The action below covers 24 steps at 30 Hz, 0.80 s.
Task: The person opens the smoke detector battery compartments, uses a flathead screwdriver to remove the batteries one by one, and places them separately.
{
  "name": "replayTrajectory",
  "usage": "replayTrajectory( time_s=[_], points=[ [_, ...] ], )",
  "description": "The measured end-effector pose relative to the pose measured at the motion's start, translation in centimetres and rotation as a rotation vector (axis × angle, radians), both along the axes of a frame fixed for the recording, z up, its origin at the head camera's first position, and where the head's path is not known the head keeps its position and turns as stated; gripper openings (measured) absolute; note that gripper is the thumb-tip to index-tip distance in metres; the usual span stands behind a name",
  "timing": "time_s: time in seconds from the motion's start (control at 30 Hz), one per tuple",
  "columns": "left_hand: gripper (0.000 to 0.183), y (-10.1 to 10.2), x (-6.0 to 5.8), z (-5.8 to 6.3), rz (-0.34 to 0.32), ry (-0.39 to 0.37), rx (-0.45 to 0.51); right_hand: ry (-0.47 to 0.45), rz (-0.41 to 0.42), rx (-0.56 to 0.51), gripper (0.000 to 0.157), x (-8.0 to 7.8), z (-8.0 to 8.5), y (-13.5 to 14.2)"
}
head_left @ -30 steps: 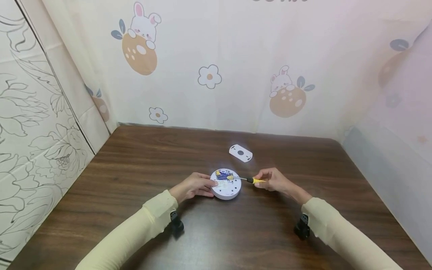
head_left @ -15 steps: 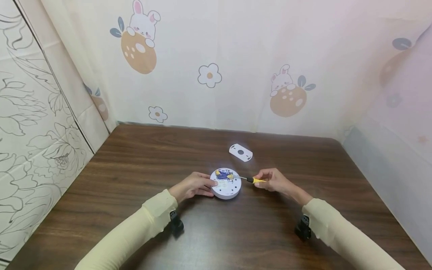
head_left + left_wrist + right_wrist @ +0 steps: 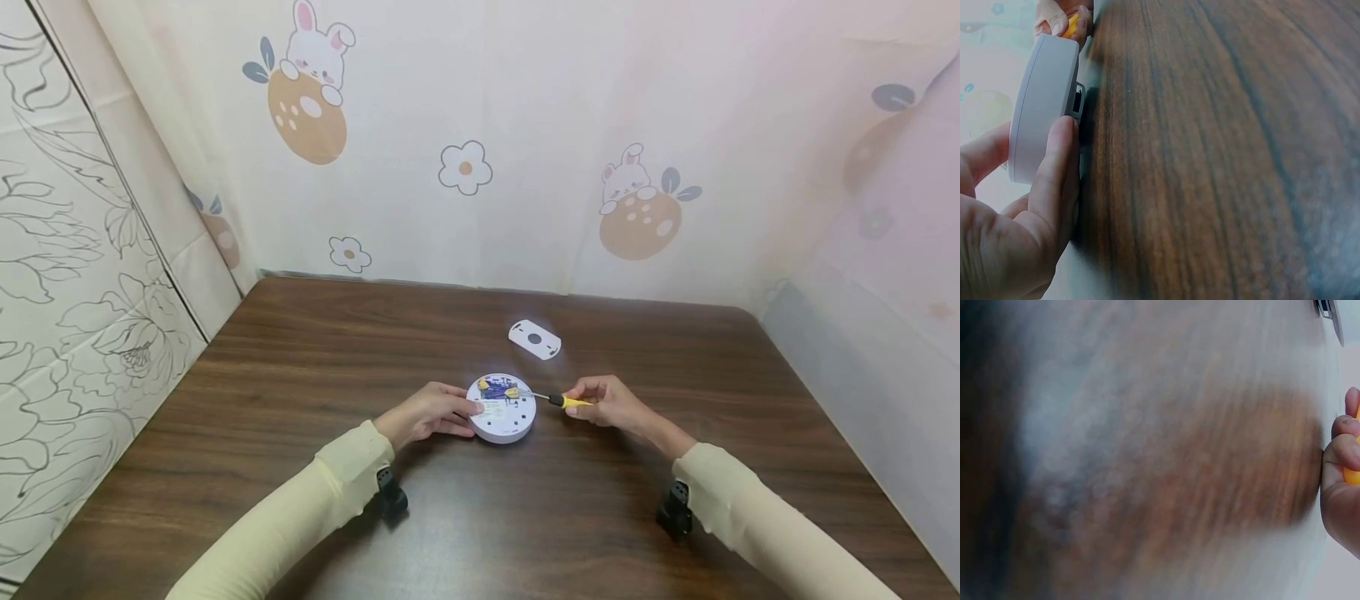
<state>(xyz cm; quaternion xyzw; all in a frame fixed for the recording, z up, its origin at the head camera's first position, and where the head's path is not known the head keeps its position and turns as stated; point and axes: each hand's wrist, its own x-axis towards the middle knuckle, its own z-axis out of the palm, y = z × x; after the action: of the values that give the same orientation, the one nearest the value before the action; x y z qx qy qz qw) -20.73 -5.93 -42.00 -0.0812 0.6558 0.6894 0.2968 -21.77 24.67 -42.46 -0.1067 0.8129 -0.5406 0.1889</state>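
A round white device [image 3: 504, 427], which looks like a smoke alarm, lies face up with dark blue and yellow parts in a recess on its top. My left hand [image 3: 431, 412] grips its left side, thumb on top; in the left wrist view, fingers of the left hand [image 3: 1016, 231] reach along its side and underside. From the right, my right hand [image 3: 611, 402] holds a screwdriver [image 3: 558, 401] by its yellow and black handle. Its thin shaft reaches over the device to the yellow part; exact tip contact is too small to tell. The right wrist view shows the right hand [image 3: 1344, 481] only at its edge.
A flat white bracket plate [image 3: 535, 339] with a round hole lies behind the device on the brown wooden table [image 3: 337, 350]. A printed curtain [image 3: 540, 108] hangs behind the table's far edge. Each wrist carries a small black camera.
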Motion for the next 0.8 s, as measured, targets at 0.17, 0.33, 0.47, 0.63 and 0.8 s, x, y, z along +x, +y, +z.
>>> replayTrajectory(
  time_s=[0.17,0.33,0.47,0.63,0.8],
  points=[
    [0.047,0.0,0.0,0.1,0.003,-0.004,-0.001,0.002,0.009,-0.012,0.018,0.0,0.1,0.1],
    [0.048,0.0,0.0,0.0,0.006,-0.007,-0.003,0.0,0.018,-0.022,0.02,0.0,0.1,0.4],
    [0.048,0.0,0.1,0.0,0.005,-0.004,-0.008,-0.011,0.029,-0.027,0.02,0.0,0.3,0.5],
    [0.049,0.0,0.1,-0.2,-0.006,0.004,0.002,-0.006,0.035,-0.008,0.018,-0.1,0.5,0.6],
    [0.049,0.0,0.1,-0.2,-0.009,0.013,-0.001,0.017,0.046,-0.001,0.019,-0.4,0.8,1.1]
  ],
)
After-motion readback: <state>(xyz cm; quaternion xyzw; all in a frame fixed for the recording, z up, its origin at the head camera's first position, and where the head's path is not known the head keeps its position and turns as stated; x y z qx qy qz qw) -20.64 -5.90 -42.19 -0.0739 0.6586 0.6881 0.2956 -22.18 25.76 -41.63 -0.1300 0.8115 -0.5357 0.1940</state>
